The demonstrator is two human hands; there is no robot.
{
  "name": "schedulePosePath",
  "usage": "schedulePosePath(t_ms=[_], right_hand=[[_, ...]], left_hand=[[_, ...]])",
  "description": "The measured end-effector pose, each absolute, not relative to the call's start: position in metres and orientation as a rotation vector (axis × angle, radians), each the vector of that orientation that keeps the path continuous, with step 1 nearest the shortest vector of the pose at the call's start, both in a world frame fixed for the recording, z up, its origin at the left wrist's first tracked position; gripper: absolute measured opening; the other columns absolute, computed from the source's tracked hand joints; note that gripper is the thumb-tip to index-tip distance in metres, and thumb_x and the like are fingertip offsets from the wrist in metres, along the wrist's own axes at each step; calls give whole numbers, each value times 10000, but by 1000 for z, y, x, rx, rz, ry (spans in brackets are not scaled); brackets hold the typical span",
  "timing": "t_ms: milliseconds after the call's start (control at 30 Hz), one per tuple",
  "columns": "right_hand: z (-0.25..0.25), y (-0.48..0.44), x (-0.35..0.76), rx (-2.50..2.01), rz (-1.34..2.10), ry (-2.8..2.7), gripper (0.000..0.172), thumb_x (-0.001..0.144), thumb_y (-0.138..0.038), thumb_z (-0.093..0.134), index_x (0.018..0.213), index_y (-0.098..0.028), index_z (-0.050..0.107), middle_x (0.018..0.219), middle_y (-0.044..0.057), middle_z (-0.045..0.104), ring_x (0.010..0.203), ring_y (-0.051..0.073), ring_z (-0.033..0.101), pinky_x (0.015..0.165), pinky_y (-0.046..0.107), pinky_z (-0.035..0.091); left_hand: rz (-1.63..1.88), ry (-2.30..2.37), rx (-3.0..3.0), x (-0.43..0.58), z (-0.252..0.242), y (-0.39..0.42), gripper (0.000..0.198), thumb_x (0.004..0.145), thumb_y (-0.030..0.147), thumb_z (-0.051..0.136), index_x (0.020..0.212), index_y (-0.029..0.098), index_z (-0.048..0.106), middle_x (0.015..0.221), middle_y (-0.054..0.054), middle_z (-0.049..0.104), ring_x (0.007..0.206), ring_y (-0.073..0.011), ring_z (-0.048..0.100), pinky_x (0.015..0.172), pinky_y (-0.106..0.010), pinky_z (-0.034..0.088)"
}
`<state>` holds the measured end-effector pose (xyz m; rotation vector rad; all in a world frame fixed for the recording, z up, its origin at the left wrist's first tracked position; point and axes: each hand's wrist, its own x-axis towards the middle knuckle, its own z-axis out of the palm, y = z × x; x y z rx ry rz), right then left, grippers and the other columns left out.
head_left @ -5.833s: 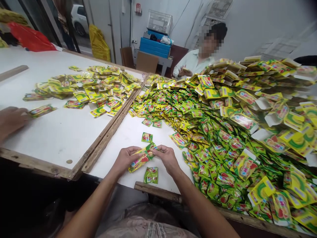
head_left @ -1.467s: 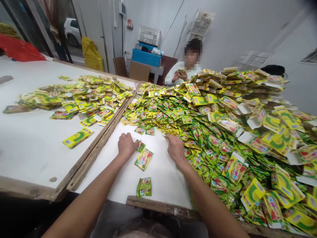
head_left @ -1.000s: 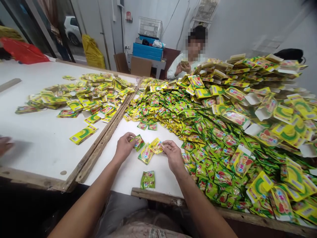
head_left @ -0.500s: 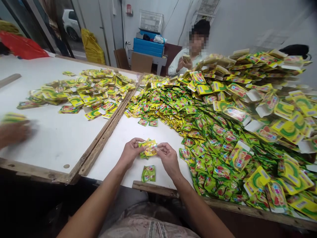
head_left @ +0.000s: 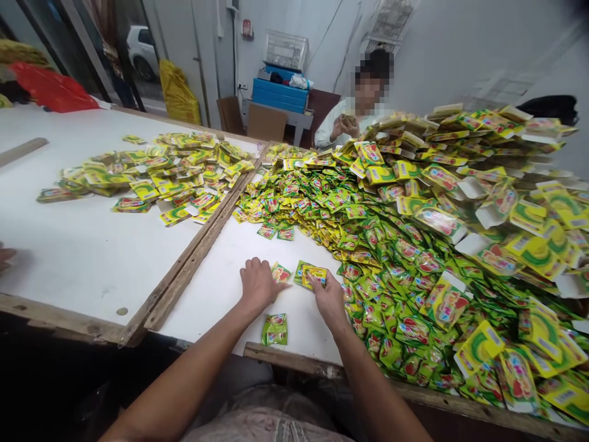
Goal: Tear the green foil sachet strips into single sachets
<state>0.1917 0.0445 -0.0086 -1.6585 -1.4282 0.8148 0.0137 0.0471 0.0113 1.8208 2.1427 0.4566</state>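
My left hand (head_left: 257, 283) is closed over the white tabletop, thumb stretched along a small yellow, green and red packet (head_left: 281, 274). Whether that packet is a carton or a sachet I cannot tell. To its right, my right hand (head_left: 330, 299) pinches a few sachets (head_left: 309, 274), a yellow one lying over green ones. A green sachet (head_left: 275, 329) lies flat on the table between my forearms. Two more green sachets (head_left: 277, 232) rest beyond my hands, by the edge of the big sachet pile (head_left: 391, 270).
Yellow cartons (head_left: 529, 239), several with open flaps, heap over the sachets at right. Another carton pile (head_left: 170, 175) lies left of a wooden divider strip (head_left: 197, 245). Across the table, a person (head_left: 343, 126) holds something. Another person's hand (head_left: 5, 255) shows at the left edge.
My hands were together on the yellow and green packets; now they are apart, with sachets in the right. The other person's hand at left has moved mostly out of view.
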Motion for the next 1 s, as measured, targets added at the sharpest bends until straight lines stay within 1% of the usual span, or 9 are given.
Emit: schedulePosePath(t_ms=[100,200,267,400,533,733,833,900,1000], right_hand=[[-13,50,194,-1572,886,-1343,308,741,-450,560,904,-192,599,869,64,694,752,209,623,688,338,498],[-16,57,191,-1450,966,-1214,333,723,-450,590,932,-190,590,894,58,692,779,202,631,696,322,504],[-16,60,188,-1412,978,-1215,341,733,-453,579,952,-192,586,897,51,692,799,198,630,705,316,502],[-12,62,185,-1390,1083,-1407,315,748,-437,570,948,-196,608,830,22,692,753,183,618,676,294,486],[3,62,192,-1363,1190,-1685,253,743,-402,593,872,-191,644,746,3,673,695,172,590,628,268,453],[35,68,182,-1394,880,-2051,166,761,-329,568,718,-187,642,758,6,617,717,149,535,665,250,390],[35,64,169,-1463,852,-1910,120,737,-300,594,784,-200,643,725,-14,613,686,144,534,641,239,384],[31,58,162,-1568,820,-1776,148,724,-321,618,814,-207,643,693,-20,609,643,147,526,615,243,386],[25,49,156,-1647,663,-1722,167,766,-361,587,782,-212,660,753,18,632,727,177,551,690,275,405]], left_hand=[[412,2061,1775,20,4,49,488,638,501,671,937,127,578,1000,-166,602,993,-315,522,772,-360,398],[520,1919,1642,13,-3,48,434,658,435,671,983,173,548,851,-80,646,814,-257,585,671,-309,400],[662,1775,1572,5,-6,46,420,658,446,668,978,196,562,801,-39,656,757,-232,596,640,-290,400],[926,1461,1413,-7,-12,39,367,657,495,657,847,182,633,763,-14,671,708,-195,600,594,-254,416],[919,1272,1261,-13,-12,31,370,620,476,703,809,161,661,764,-22,689,659,-174,599,566,-237,424],[925,1090,1045,-9,-6,31,390,579,421,759,836,148,651,746,-31,692,617,-164,606,555,-241,441],[983,1092,1057,-6,-6,32,381,580,402,767,836,142,660,767,-36,697,648,-171,617,559,-235,442],[1007,1071,1009,-5,-7,32,376,575,380,776,841,139,662,771,-37,702,648,-169,621,565,-234,445],[1048,1016,902,-4,-9,29,383,580,347,783,880,139,665,789,-41,713,655,-167,631,597,-243,463]])
